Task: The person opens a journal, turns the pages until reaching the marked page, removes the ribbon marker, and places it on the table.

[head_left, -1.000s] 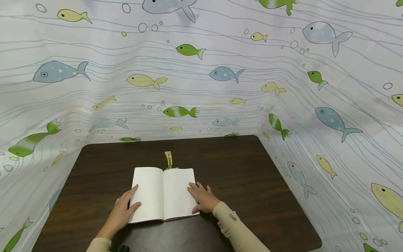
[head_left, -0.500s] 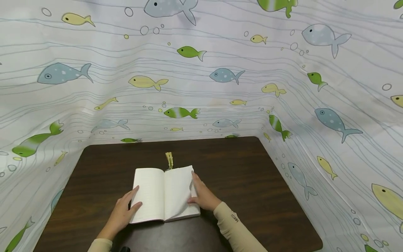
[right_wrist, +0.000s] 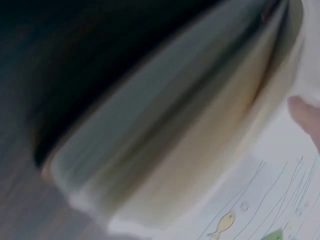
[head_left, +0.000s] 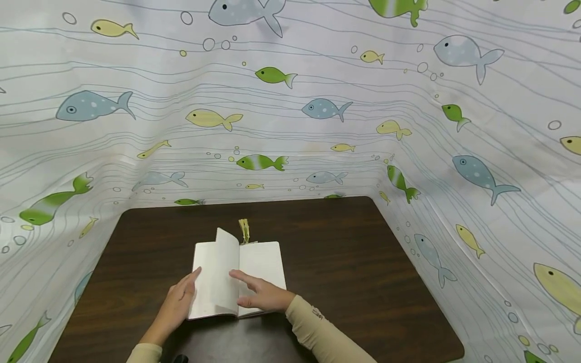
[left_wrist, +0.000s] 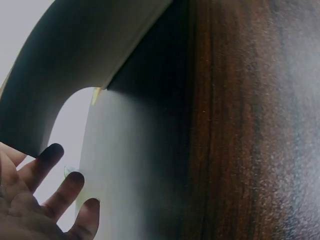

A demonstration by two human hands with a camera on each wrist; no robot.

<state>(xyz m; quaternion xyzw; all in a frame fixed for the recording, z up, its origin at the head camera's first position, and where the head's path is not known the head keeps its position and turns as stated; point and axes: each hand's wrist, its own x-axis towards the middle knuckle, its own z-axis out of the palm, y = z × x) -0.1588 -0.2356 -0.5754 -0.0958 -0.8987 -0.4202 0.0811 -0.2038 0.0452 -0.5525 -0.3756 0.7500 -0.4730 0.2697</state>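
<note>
An open notebook [head_left: 268, 262] with blank-looking white pages lies on the dark wooden table. One of its leaves [head_left: 227, 264] stands raised and curved near the spine, leaning over the left side. My right hand [head_left: 268, 295] is over the right page, its fingers stretched toward that leaf; whether they touch it I cannot tell. At the notebook's left edge rests my left hand [head_left: 174, 302], and its thumb is not visible in the head view. In the left wrist view, the left fingers [left_wrist: 65, 195] extend loosely by a curved, shadowed part of the notebook. The right wrist view shows blurred page edges [right_wrist: 165, 145].
A yellowish tassel [head_left: 244, 231] sticks out above the notebook's top edge. A small black object [head_left: 180, 358] shows at the bottom of the head view. White fish-patterned sheeting [head_left: 290, 136] surrounds the brown tabletop [head_left: 345, 252] at the back and sides.
My right hand has moved left from the notebook's right edge, and a leaf has lifted from the right side and swung over to the left. The left hand stays at the left edge.
</note>
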